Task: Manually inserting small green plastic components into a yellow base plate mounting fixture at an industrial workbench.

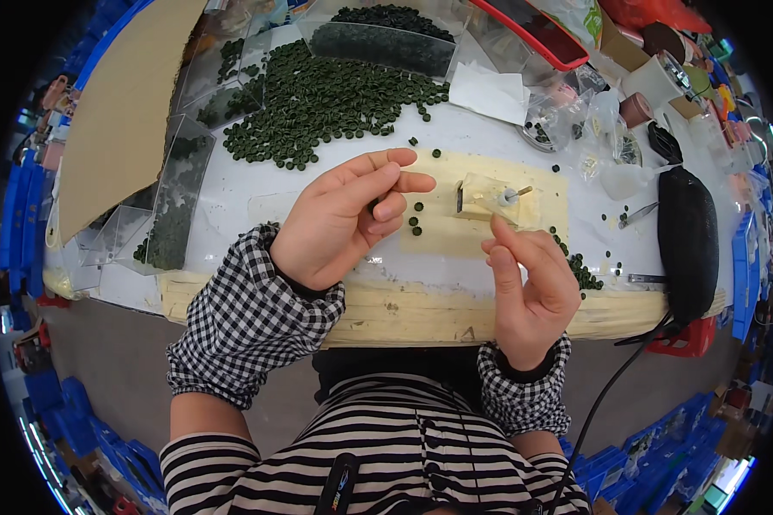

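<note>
My left hand (343,215) is raised over the table, thumb and index finger pressed together and the other fingers curled. A dark bit shows within the curled fingers, too hidden to name. My right hand (532,287) pinches thumb against fingertips just in front of a small block fixture (481,209); anything in the pinch is too small to make out. From the fixture sticks a white peg with a brass-coloured tip (514,195). It stands on a pale yellow mat (438,242). Several small dark green round pieces (416,221) lie between my hands.
A large heap of green round pieces (318,103) spreads at the back left beside clear plastic bins (382,47). More pieces (582,273) lie right of my right hand. A black pouch-like object (689,240), a white paper (489,92) and a red-edged phone (537,33) are to the right.
</note>
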{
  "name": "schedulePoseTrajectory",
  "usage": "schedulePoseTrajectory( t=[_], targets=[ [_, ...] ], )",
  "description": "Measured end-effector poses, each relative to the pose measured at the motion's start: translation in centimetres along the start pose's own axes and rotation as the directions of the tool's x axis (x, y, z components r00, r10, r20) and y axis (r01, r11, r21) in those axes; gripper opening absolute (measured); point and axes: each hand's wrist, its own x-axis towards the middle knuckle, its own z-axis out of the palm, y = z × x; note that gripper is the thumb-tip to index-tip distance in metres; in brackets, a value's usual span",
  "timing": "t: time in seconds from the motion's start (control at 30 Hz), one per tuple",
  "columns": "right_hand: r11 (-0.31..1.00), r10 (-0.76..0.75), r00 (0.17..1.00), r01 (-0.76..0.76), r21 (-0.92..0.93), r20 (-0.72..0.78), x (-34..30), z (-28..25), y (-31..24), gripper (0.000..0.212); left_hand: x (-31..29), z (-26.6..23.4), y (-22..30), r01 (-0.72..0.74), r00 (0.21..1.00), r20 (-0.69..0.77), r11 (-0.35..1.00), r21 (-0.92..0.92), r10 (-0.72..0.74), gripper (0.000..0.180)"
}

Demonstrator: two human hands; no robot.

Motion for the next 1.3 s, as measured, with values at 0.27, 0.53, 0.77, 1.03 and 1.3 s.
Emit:
schedulePoseTrajectory(
  t=[0.27, 0.53, 0.77, 1.03, 1.3],
  targets=[
    [0.908, -0.109, 0.99, 0.06, -0.415, -0.095, 3.3, -2.1, 0.6, 0.016, -0.1, 0.1, -0.8, 0.096, 0.973, 0.21, 0.995, 0.023, -0.098, 0.026],
    [0.985, -0.156, 0.988, 0.157, -0.071, 0.024, 1.4, -0.9, -1.1, 0.014, 0.2, -0.1, -0.1, 0.044, 0.999, 0.005, 0.993, -0.108, -0.044, 0.026],
    [0.848, -0.159, 0.68, -0.277, 0.452, 0.716, -1.1, -1.5, -2.5, 0.007, -0.1, -1.8, 2.2, -0.021, 0.975, 0.2, 0.931, -0.365, 0.101, 0.039],
    [0.836, -0.106, 0.324, -0.483, 0.26, 0.94, -13.1, 5.0, 2.5, 0.023, -6.3, 6.1, -2.9, 0.22, 0.933, 0.358, 0.845, -0.488, -0.037, 0.052],
    [0.685, -0.298, 0.186, -0.642, 0.345, 0.936, -14.6, 9.2, 2.6, 0.023, -7.2, 15.5, -12.6, 0.71, 0.637, 0.632, 0.656, -0.257, -0.441, 0.053]
  ],
)
